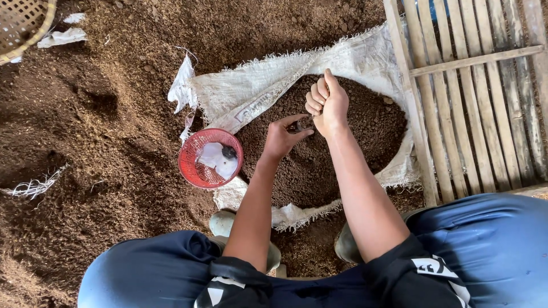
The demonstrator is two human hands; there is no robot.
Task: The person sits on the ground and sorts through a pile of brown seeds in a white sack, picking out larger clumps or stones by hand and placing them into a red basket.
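While both arms reach over the open white woven sack (365, 63) of dark soil (342, 142), right hand (327, 104) clenched in a fist, left hand (283, 137) pinching a small dark object, red mesh basket (210, 158) touching the sack's left edge.

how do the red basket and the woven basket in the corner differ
The red basket is plastic mesh, fully in view, beside the open sack near the left hand, with white scraps and a small dark thing inside. The woven basket is tan cane, cut off by the frame's edge, far from both hands, and its contents cannot be seen. Both are round and sit on brown soil.
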